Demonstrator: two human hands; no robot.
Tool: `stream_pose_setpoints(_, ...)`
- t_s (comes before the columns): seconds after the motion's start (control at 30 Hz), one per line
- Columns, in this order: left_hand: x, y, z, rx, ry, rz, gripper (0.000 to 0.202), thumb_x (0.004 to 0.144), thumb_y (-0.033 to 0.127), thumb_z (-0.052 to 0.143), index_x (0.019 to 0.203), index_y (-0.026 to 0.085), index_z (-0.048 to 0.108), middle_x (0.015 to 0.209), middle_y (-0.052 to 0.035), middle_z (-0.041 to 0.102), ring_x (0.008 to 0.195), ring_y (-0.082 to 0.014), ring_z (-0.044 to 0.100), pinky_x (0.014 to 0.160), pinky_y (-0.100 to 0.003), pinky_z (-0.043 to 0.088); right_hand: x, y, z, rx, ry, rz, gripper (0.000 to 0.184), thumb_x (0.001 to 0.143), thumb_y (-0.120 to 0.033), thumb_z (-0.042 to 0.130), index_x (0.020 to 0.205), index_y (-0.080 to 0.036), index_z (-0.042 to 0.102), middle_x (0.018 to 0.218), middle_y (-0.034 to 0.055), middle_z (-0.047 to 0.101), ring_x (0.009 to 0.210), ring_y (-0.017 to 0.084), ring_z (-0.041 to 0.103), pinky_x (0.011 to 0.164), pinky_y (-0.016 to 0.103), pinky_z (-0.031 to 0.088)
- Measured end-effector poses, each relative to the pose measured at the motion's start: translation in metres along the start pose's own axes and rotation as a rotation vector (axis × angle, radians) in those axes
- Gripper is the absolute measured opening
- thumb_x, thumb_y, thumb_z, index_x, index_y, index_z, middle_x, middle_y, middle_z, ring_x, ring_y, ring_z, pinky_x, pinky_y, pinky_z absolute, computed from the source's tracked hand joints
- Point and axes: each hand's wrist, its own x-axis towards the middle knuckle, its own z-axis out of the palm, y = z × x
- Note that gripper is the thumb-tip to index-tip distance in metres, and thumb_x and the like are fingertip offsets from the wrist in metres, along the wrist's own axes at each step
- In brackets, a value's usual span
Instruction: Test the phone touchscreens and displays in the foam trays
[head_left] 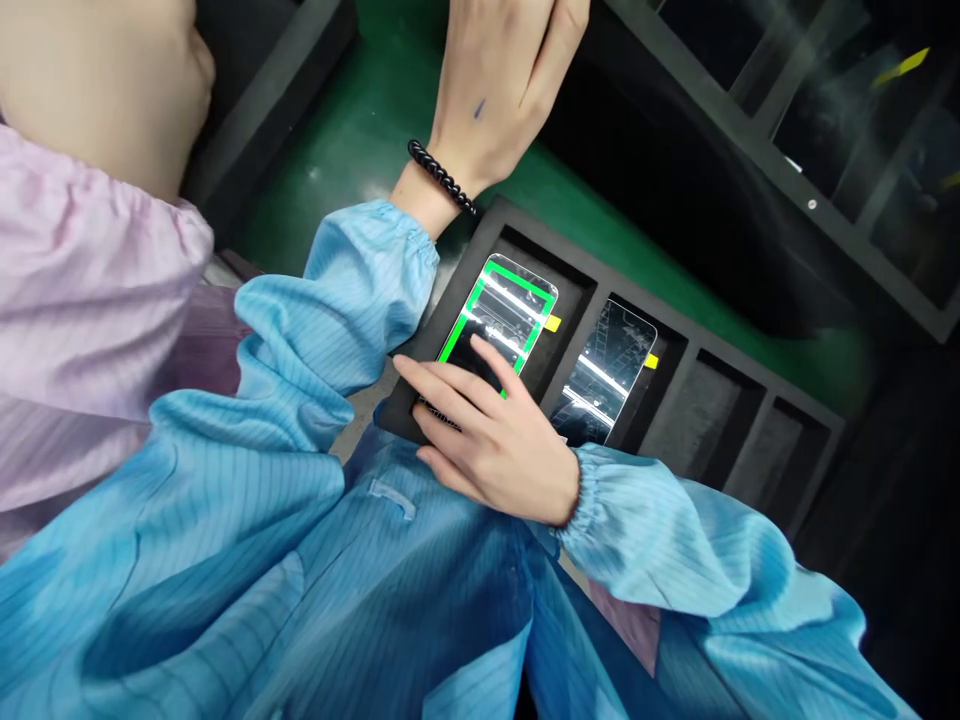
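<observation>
My right hand lies over the near left end of a black foam tray, its fingers stretched out and spread. Under its fingertips is the lower part of a glass phone screen with a bright green border and a yellow tab. Whether the fingers press on the glass I cannot tell. In the neighbouring slot rests a second, dark phone screen, also with a yellow tab. Beyond the tray's far left corner is my left hand, a black beaded bracelet at its wrist. Its fingertips are cut off by the top edge.
Two bare slots make up the tray's right part. Another tray with dark panels stands at the upper right. A co-worker's hand and pink sleeve are close on the left. Green surface shows between.
</observation>
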Motion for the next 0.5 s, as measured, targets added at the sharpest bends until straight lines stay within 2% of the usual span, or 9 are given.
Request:
stream_pose_setpoints(0.07, 0.000, 0.003, -0.001, 0.010, -0.007, -0.001, 0.129, 0.071, 0.079, -0.035, 0.130, 0.014, 0.060, 0.123, -0.0070, 0.064, 0.129, -0.0246, 0.059, 0.121, -0.053, 0.027, 0.000, -0.002, 0.002, 0.034, 0.000, 0.002, 0.040, 0.104, -0.030, 0.039, 0.102, -0.015, 0.075, 0.153, 0.0129, 0.056, 0.132, 0.024, 0.058, 0.119, 0.052, 0.043)
stream_pose_setpoints(0.23, -0.004, 0.009, 0.000, 0.027, 0.057, -0.008, 0.123, 0.074, 0.076, -0.034, 0.116, 0.012, 0.062, 0.108, -0.0061, 0.065, 0.123, -0.0257, 0.064, 0.119, -0.054, 0.031, 0.000, 0.001, 0.003, 0.125, -0.017, 0.053, 0.036, 0.103, -0.031, 0.044, 0.106, -0.014, 0.076, 0.153, 0.0148, 0.055, 0.132, 0.025, 0.058, 0.122, 0.054, 0.039)
stream_pose_setpoints(0.4, -0.007, 0.015, -0.001, 0.052, 0.051, -0.029, 0.126, 0.070, 0.074, -0.038, 0.111, 0.013, 0.064, 0.101, -0.0038, 0.064, 0.132, -0.0314, 0.059, 0.117, -0.058, 0.032, -0.015, 0.004, -0.006, 0.157, -0.026, 0.050, 0.031, 0.100, -0.029, 0.052, 0.109, -0.013, 0.076, 0.153, 0.0154, 0.055, 0.132, 0.028, 0.059, 0.124, 0.058, 0.035)
stream_pose_setpoints(0.5, -0.009, 0.009, 0.001, -0.029, 0.000, -0.017, 0.124, 0.070, 0.077, -0.034, 0.114, 0.012, 0.063, 0.104, -0.0047, 0.063, 0.131, -0.0336, 0.059, 0.120, -0.062, 0.022, -0.033, 0.006, -0.017, 0.155, -0.055, 0.081, 0.029, 0.100, -0.028, 0.053, 0.105, -0.013, 0.077, 0.152, 0.0146, 0.057, 0.132, 0.028, 0.059, 0.126, 0.059, 0.033)
